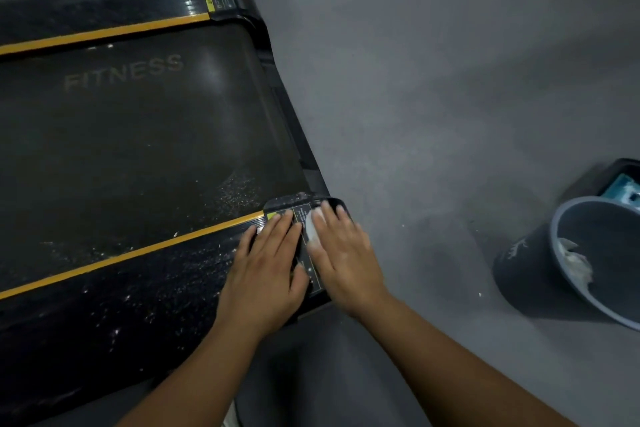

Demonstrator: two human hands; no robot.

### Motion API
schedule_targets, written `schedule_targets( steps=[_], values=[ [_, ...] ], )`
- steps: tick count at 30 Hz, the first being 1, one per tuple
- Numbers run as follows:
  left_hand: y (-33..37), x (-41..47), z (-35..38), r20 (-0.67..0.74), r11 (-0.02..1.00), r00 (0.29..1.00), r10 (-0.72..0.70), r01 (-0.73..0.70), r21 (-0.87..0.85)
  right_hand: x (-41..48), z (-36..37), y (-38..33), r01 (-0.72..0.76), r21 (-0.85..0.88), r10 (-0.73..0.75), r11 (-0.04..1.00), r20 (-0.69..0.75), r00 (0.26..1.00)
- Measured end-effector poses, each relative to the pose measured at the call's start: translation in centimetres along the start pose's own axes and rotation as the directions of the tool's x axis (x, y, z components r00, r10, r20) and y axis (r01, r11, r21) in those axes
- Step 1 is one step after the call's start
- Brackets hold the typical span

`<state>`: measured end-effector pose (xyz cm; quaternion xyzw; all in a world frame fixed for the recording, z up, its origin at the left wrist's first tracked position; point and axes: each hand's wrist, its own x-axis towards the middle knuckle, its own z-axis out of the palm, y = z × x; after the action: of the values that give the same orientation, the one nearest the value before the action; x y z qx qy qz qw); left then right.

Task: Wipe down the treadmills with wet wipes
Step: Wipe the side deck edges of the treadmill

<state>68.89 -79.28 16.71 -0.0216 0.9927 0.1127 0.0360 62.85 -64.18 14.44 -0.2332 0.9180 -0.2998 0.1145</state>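
Left hand (266,263) flat on treadmill (138,156) side rail, fingers straight. Right hand (343,253) just beside it, flat, pressing white wipe (312,230) onto the corner cap. Corner label (302,215) print unreadable. Bin (533,263) at right, white wads (573,262) inside. Belt reads "FITNESS".

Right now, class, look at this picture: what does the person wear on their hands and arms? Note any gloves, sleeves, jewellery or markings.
Nothing is worn that shows. The left hand and right hand have no gloves, and no rings or markings can be seen, though the right one is slightly blurred. Neither wrist carries a watch or band. Both arms are uncovered down to the bottom edge of the picture, with no sleeve in view.
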Motion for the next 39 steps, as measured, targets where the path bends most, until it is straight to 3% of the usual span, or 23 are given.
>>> schedule_targets(
  steps=[2,3,4,5,6,7,10,11,14,17,20,22,25,28,29,31,33,36,39],
  values=[
    [0.1,-0.1,-0.1,-0.011,1.0,1.0,-0.004,0.004,-0.003,-2.1,1.1,2.2,-0.044,0.059,0.044,0.997,0.0,0.999],
    [0.1,-0.1,-0.1,-0.013,1.0,1.0,-0.004,0.003,-0.012,-1.5,1.2,3.2,-0.176,0.193,0.177,0.965,0.013,0.984],
    [0.1,-0.1,-0.1,-0.012,1.0,1.0,-0.001,0.001,-0.018,-0.1,0.9,3.6,-0.348,0.391,0.352,0.852,0.064,0.934],
    [0.1,-0.1,-0.1,-0.008,1.0,1.0,0.001,-0.001,-0.022,1.4,0.5,3.8,-0.492,0.562,0.503,0.665,0.15,0.851],
    [0.0,-0.1,-0.1,-0.005,1.0,1.0,0.002,-0.002,-0.026,2.5,0.2,3.9,-0.537,0.663,0.568,0.521,0.201,0.798],
    [0.0,-0.1,0.0,-0.007,1.0,1.0,0.002,-0.002,-0.026,2.9,-0.3,3.4,-0.519,0.702,0.57,0.487,0.195,0.798],
    [0.0,-0.1,0.1,-0.011,1.0,1.0,0.0,0.0,-0.027,0.6,-0.8,2.3,-0.393,0.675,0.473,0.624,0.074,0.878],
    [0.0,-0.1,0.2,-0.006,1.0,1.0,0.0,0.0,-0.027,-0.4,-0.3,2.6,-0.371,0.689,0.48,0.623,0.039,0.877],
    [-0.1,0.0,0.3,-0.002,1.0,1.0,0.001,-0.001,-0.021,-0.1,-0.5,3.7,-0.401,0.785,0.599,0.473,0.048,0.8],
    [-0.1,0.0,0.4,-0.009,1.0,1.0,0.002,-0.002,-0.018,3.3,-0.9,4.9,-0.439,0.68,0.492,0.588,0.13,0.861],
    [-0.3,0.1,0.5,-0.005,1.0,1.0,0.004,-0.004,-0.005,4.4,-0.7,4.9,-0.522,0.646,0.5,0.557,0.241,0.832],
    [-0.3,0.0,0.6,-0.006,1.0,1.0,0.005,-0.005,0.001,2.8,-0.4,4.9,-0.504,0.677,0.488,0.536,0.238,0.84],
    [-0.3,0.1,0.6,-0.004,1.0,1.0,-0.001,0.001,-0.002,0.6,0.5,5.5,-0.476,0.643,0.44,0.6,0.232,0.867],
    [-0.2,0.1,0.6,-0.016,1.0,1.0,0.009,-0.009,-0.004,3.4,0.3,5.7,-0.543,0.635,0.513,0.549,0.258,0.819],
    [-0.2,0.1,0.6,-0.019,1.0,1.0,0.01,-0.01,-0.004,4.3,-0.2,4.7,-0.533,0.586,0.5,0.61,0.236,0.833],
    [-0.3,0.1,0.6,-0.024,1.0,1.0,0.008,-0.009,-0.003,4.3,-0.3,2.5,-0.415,0.441,0.4,0.796,0.132,0.907],
    [-0.3,0.0,0.7,-0.022,1.0,1.0,0.01,-0.01,-0.002,1.1,-0.4,1.1,-0.209,0.263,0.206,0.942,0.04,0.978],
    [-0.2,0.0,0.6,-0.022,1.0,1.0,0.008,-0.008,-0.003,-2.8,-0.1,2.1,0.035,0.157,-0.032,0.987,-0.02,0.999],
    [-0.1,-0.1,0.5,-0.021,1.0,1.0,0.005,-0.005,0.0,1.0,-0.3,2.9,-0.195,0.294,0.196,0.936,0.025,0.98]
  ],
)
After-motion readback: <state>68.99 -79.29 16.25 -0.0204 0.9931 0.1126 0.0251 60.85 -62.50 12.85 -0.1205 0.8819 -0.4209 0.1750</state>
